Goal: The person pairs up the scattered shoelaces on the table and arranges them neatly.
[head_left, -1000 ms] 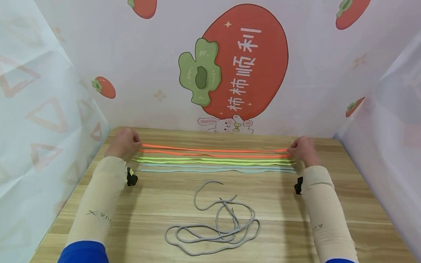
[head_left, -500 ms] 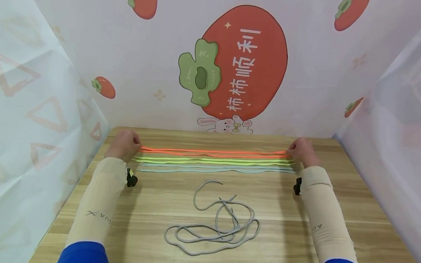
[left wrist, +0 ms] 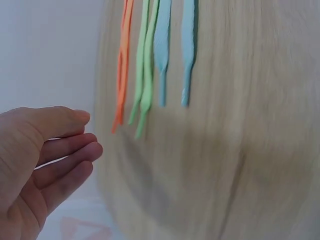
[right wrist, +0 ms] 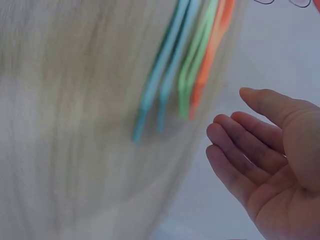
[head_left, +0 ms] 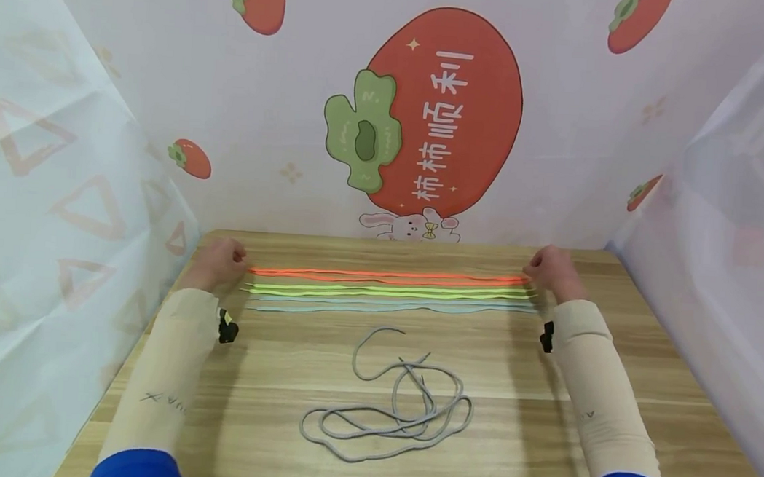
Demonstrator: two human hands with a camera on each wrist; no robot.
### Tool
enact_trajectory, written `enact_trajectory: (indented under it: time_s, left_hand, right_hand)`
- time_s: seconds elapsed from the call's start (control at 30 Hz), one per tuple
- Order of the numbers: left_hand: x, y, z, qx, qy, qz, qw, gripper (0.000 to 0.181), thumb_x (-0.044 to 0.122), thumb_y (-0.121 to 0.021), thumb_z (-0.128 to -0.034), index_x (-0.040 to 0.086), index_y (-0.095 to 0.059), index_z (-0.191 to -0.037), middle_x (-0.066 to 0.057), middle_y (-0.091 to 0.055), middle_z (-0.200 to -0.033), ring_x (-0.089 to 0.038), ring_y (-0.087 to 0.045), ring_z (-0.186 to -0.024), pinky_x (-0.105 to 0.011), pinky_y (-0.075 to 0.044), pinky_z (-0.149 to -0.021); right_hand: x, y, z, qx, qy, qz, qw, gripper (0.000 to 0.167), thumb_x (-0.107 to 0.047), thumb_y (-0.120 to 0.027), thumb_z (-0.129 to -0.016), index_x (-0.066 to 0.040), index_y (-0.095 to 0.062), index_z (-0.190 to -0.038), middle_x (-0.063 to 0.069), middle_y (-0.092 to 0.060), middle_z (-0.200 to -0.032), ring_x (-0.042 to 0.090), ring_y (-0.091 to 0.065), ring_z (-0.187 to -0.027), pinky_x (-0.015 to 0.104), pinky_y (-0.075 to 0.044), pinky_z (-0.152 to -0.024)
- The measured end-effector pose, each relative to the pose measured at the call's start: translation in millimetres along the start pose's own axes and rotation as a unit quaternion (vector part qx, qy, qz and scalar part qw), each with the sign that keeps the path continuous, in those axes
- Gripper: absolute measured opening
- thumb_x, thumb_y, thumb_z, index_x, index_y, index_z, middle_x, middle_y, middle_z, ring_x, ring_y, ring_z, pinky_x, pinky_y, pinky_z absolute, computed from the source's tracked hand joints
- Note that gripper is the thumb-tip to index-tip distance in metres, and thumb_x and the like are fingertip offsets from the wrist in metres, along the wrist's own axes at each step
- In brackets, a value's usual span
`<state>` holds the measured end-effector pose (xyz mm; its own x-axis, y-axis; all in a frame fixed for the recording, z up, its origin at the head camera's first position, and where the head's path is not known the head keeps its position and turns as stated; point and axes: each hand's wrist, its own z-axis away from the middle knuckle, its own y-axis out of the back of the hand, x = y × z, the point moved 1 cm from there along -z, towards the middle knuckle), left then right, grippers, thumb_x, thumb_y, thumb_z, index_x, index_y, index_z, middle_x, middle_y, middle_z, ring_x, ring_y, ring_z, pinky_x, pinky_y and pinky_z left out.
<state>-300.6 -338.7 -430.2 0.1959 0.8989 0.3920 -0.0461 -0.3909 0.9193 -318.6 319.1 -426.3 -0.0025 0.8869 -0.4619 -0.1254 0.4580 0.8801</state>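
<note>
Two orange shoelaces (head_left: 386,274) lie stretched side by side across the back of the table. Just in front of them run two yellow-green shoelaces (left wrist: 141,75), then two light blue shoelaces (left wrist: 187,40). My left hand (left wrist: 47,160) hovers beside the left tips, fingers loosely bent and holding nothing. Past the right tips, my right hand (right wrist: 265,155) is apart from the laces, palm showing, its fingers relaxed and slightly bent. A long grey cord (head_left: 386,328) lies in loose loops nearer the front, touched by neither hand.
The wooden table (head_left: 282,364) ends at a back wall sheet (head_left: 284,116) printed with red fruit. Pale sheets hang along the left (head_left: 40,247) and right sides. A small black wrist camera (head_left: 228,327) sits on the left wrist.
Both hands have let go of the ends of the back orange shoelace, which now lies close to the other orange one. The left hand has drawn away to the left, the right slightly outward.
</note>
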Motion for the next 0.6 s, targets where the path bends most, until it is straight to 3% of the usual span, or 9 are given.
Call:
enact_trajectory:
  time_s: [0.03,0.13,0.2,0.27,0.37,0.47,0.6]
  left_hand:
    - [0.8,2.4,0.7,-0.001,-0.006,-0.004,1.0,0.04,-0.005,-0.055,-0.0874,0.016,-0.028,-0.066,0.005,-0.02,-0.063,-0.013,-0.02,-0.059,-0.031,-0.021,-0.057]
    - [9.8,10.1,4.1,-0.007,-0.025,-0.027,0.9993,0.043,-0.004,-0.056,-0.0881,0.018,-0.026,-0.066,0.006,-0.018,-0.063,-0.012,-0.019,-0.059,-0.03,-0.02,-0.057]
    - [21.7,14.4,7.3,-0.018,-0.04,-0.049,0.9978,0.043,-0.001,-0.059,-0.0913,0.017,-0.028,-0.067,0.006,-0.019,-0.063,-0.012,-0.019,-0.059,-0.031,-0.02,-0.058]
    - [37.3,18.2,11.3,-0.027,-0.065,-0.077,0.9946,0.044,0.002,-0.062,-0.0938,0.017,-0.031,-0.067,0.005,-0.021,-0.063,-0.013,-0.021,-0.059,-0.031,-0.021,-0.059]
    - [65.6,21.9,20.1,-0.041,-0.113,-0.107,0.987,0.04,0.003,-0.068,-0.0937,0.014,-0.041,-0.067,0.004,-0.029,-0.063,-0.013,-0.028,-0.059,-0.031,-0.026,-0.059]
    - [93.0,20.3,29.1,-0.045,-0.163,-0.116,0.9787,0.028,0.002,-0.073,-0.0913,0.01,-0.056,-0.071,0.001,-0.048,-0.065,-0.014,-0.043,-0.062,-0.032,-0.038,-0.061]
    - [123.7,8.0,41.4,-0.057,-0.221,-0.106,0.9677,0.007,0.003,-0.077,-0.0916,0.005,-0.072,-0.088,-0.009,-0.075,-0.087,-0.022,-0.068,-0.076,-0.04,-0.058,-0.071]
  right_hand:
    - [-1.8,2.0,0.9,0.002,0.01,0.009,0.9999,0.047,-0.012,-0.062,-0.101,-0.014,-0.039,-0.061,-0.003,-0.029,-0.055,0.013,-0.027,-0.053,0.032,-0.03,-0.053]
    - [-13.1,8.3,8.2,0.006,0.048,0.04,0.998,0.03,-0.014,-0.064,-0.102,0.0,-0.061,-0.075,0.014,-0.057,-0.069,0.024,-0.052,-0.063,0.041,-0.049,-0.062]
    - [-23.9,11.5,14.9,-0.004,0.069,0.056,0.996,0.025,-0.015,-0.066,-0.101,0.009,-0.07,-0.097,0.028,-0.069,-0.095,0.036,-0.066,-0.083,0.052,-0.056,-0.078]
    - [-36.2,13.7,23.1,-0.015,0.091,0.068,0.9934,0.031,-0.016,-0.068,-0.101,0.01,-0.071,-0.119,0.032,-0.07,-0.121,0.044,-0.069,-0.107,0.06,-0.056,-0.092]
    - [-56.2,12.5,35.4,-0.036,0.126,0.075,0.9885,0.031,-0.014,-0.072,-0.099,0.009,-0.072,-0.12,0.028,-0.073,-0.117,0.041,-0.072,-0.106,0.056,-0.058,-0.094]
    - [-76.2,6.1,49.6,-0.049,0.169,0.082,0.9809,0.024,-0.012,-0.075,-0.097,0.005,-0.075,-0.113,0.019,-0.077,-0.104,0.029,-0.073,-0.091,0.049,-0.061,-0.085]
    - [-100.0,-9.2,68.6,-0.077,0.22,0.088,0.9684,0.016,-0.011,-0.078,-0.094,-0.001,-0.077,-0.106,0.008,-0.077,-0.095,0.016,-0.069,-0.081,0.04,-0.06,-0.078]
